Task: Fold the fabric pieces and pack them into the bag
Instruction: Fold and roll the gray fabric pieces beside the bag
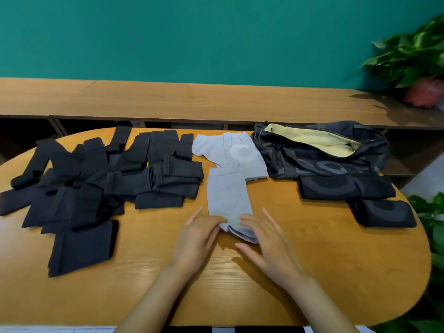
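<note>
A light grey fabric piece (228,195) lies lengthwise in the middle of the wooden table (149,272). My left hand (199,239) pinches its near left corner, which is lifted and curling over. My right hand (266,241) rests with straight fingers on the near right end of the same piece. Another light grey piece (233,152) lies behind it. A heap of black fabric pieces (96,179) covers the table's left half. The dark bag (322,150) lies open at the back right and shows a yellow lining.
Two folded black pieces with grey circles (346,186) (382,212) lie in front of the bag on the right. A long wooden bench (192,99) runs behind the table. Potted plants stand at the far right (413,61) and beside the table's right edge (432,224).
</note>
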Available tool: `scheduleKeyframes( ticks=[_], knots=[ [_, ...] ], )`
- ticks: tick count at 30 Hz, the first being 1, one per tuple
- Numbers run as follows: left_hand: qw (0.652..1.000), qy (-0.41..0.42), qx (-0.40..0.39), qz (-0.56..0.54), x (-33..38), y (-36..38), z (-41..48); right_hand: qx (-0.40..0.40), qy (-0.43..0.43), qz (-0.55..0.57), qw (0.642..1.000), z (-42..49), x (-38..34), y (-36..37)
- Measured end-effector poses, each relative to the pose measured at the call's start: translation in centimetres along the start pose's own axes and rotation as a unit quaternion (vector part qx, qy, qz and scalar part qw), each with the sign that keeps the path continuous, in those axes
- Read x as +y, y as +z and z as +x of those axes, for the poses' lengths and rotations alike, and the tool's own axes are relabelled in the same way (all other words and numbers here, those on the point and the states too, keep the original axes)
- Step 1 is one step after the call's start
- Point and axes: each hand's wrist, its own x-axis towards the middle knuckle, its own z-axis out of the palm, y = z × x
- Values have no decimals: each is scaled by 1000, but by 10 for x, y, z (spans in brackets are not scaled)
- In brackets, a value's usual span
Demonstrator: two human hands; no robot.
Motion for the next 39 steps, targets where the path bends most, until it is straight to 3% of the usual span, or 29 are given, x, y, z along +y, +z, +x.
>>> scheduleKeyframes(
  ticks=[7, 15, 22, 30, 34, 39],
  knots=[
    [994, -60, -37, -80, 0, -16, -35, -3, 3, -6, 1000, -23, 14, 10],
    [994, -47, -44, -87, 3, -20, -40, 27, 15, -14, 999, -26, 9, 9],
    [992, -78, -20, -98, 9, -23, -41, 60, 84, 33, 994, -24, 13, 11],
    [980, -124, -10, -157, 9, -21, -39, 40, 166, 117, 978, -22, 11, 9],
    [990, -61, -26, -124, 9, -22, -40, 21, 162, 99, 982, -23, 12, 10],
    [991, 21, -119, -56, 7, -17, -41, 38, 137, 31, 989, -23, 11, 13]
  ],
)
